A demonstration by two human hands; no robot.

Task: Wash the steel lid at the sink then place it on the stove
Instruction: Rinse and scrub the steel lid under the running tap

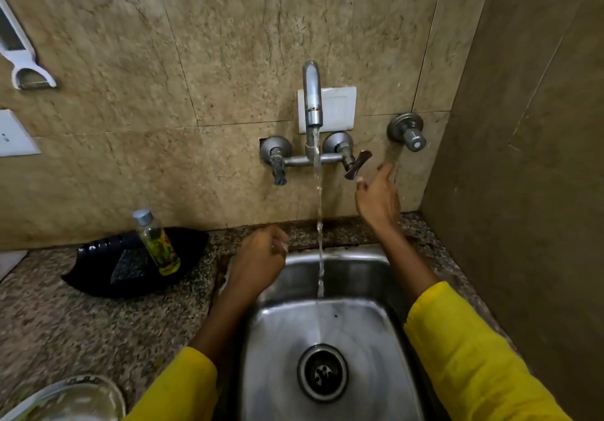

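Observation:
Water runs from the wall tap (pixel 312 94) in a thin stream (pixel 320 244) into the steel sink (pixel 366 332). My right hand (pixel 377 200) is raised just below and right of the tap's right handle (pixel 358 164), fingers spread, holding nothing. My left hand (pixel 258 263) hovers over the sink's back left rim, fingers curled into a loose fist with nothing visible in it. A round shiny object (pixel 65 401), possibly the steel lid, lies at the bottom left on the counter, cut off by the frame edge. The stove is out of view.
A black tray (pixel 98 277) on the granite counter (pixel 81 332) holds a small bottle of yellow liquid (pixel 157 241). A second valve (pixel 407 133) juts from the wall at right. A side wall closes in the right. A white peeler (pixel 23 58) hangs upper left.

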